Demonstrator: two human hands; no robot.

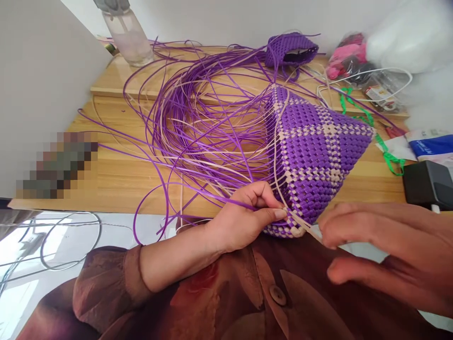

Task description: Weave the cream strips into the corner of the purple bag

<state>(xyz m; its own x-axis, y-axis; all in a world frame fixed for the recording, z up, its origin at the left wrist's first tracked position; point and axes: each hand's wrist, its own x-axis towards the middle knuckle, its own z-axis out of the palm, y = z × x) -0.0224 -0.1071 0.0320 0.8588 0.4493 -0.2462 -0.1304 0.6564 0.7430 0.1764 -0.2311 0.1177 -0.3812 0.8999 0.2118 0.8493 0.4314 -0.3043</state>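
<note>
The left hand pinches a cream strip against the lower edge of the purple-and-cream woven basket, which lies on its side at the wooden table's near edge. The right hand, fingers loosely spread, grips nothing. Loose purple strands fan leftward towards a bottle
</note>
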